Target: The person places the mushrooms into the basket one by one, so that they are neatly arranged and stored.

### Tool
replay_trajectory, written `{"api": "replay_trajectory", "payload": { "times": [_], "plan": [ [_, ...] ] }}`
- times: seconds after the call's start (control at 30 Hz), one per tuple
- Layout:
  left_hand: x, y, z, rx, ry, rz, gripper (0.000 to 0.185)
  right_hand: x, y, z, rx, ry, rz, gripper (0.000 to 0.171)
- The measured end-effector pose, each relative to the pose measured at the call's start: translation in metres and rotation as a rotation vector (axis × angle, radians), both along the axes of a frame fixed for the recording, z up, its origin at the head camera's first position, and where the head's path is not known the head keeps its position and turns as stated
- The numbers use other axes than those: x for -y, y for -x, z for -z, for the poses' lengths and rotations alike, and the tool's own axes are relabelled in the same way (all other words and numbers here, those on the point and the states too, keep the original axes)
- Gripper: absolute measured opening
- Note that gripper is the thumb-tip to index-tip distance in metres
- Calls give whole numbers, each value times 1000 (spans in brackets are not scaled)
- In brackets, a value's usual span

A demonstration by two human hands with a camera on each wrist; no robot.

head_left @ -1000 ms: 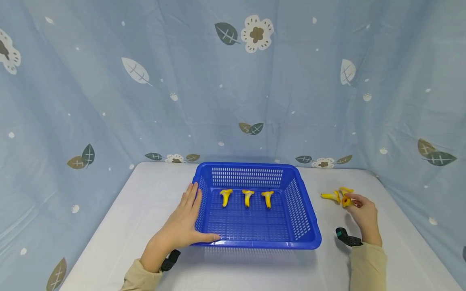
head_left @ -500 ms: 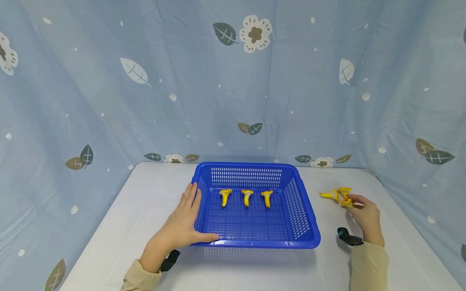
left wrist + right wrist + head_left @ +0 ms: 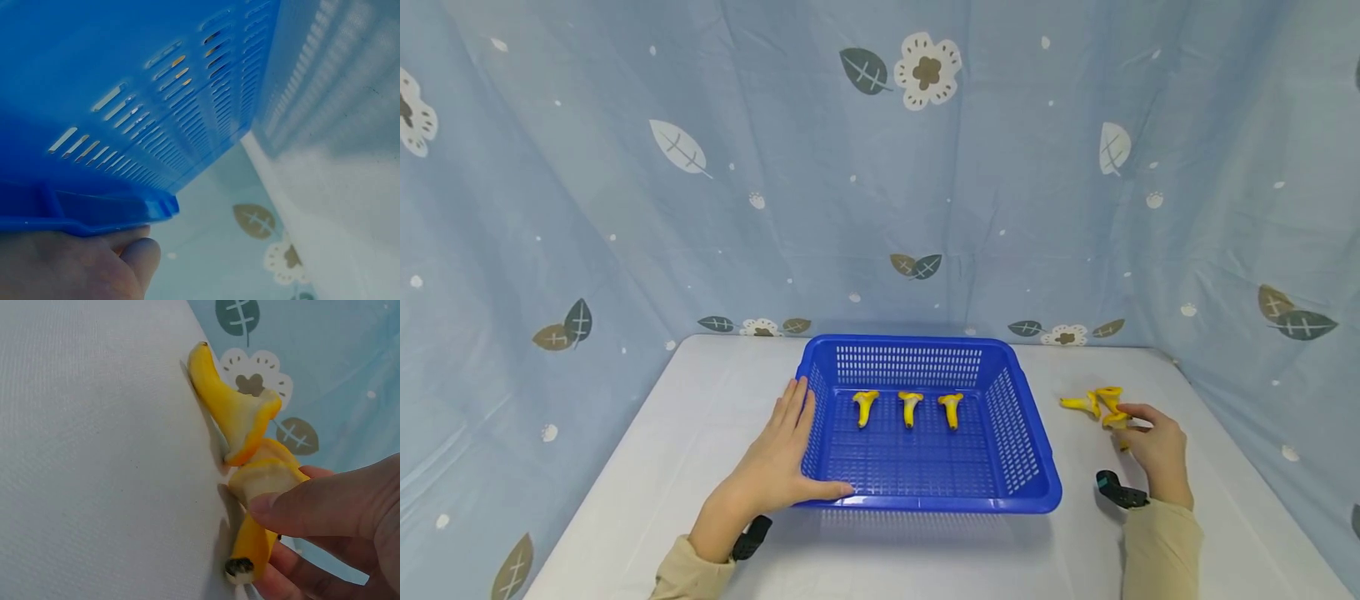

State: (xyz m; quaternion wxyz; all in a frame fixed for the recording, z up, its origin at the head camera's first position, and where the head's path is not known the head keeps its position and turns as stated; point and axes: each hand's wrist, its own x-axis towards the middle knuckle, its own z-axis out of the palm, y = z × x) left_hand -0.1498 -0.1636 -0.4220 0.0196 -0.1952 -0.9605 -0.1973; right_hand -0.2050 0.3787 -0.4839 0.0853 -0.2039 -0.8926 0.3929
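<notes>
**Right hand takes hold of a banana piece beside the basket**

Nearest the camera, the left hand (image 3: pixel 775 467) lies with straight fingers against the left wall of the blue perforated plastic basket (image 3: pixel 1033 450), thumb along its near rim — steadying it, gripping nothing. The left wrist view shows only that wall and rim above the thumb.

To the right of the basket, on the white cloth-covered table (image 3: pixel 662 450), the right hand (image 3: pixel 1157 454) has its thumb and fingers closed on a small yellow toy banana piece with a flared, peeled-looking end (image 3: pixel 1115 418). In the right wrist view the thumb presses the flared top while fingers curl beneath the stem; the piece touches or is barely off the table — I cannot tell which. Two similar pieces (image 3: pixel 1090 402) lie just beyond it, one touching it.

Farther in, three matching banana pieces (image 3: pixel 909 407) sit in a row on the basket floor, near the far wall.

The step in hand looks like the pickup. The next move likely calls for lifting the piece over the right rim without disturbing its neighbours.

Behind stands a blue leaf-printed curtain (image 3: pixel 880 167).
</notes>
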Motion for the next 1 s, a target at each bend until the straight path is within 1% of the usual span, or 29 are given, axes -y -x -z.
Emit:
{"api": "replay_trajectory", "payload": {
  "times": [0.13,0.23,0.43,0.53,0.67,0.8,1.0],
  "plan": [
    [-1,0,0,6,5,1,142,0,-1,1,-9,-11,10,43],
    [-1,0,0,5,-3,2,142,-1,-2,1,4,-8,4,42],
    [-1,0,2,-3,-3,2,142,-7,-2,0,66,-8,-35,47],
    [-1,0,2,-2,9,0,142,-9,-2,-1,105,17,-58,52],
    [-1,1,2,-7,6,4,141,-9,-3,-4,147,52,-111,53],
    [0,0,3,-12,13,3,142,-7,-4,-10,147,59,-150,52],
    [-1,0,4,-18,9,6,142,-4,-6,-14,151,54,-156,58]
  ]
}}
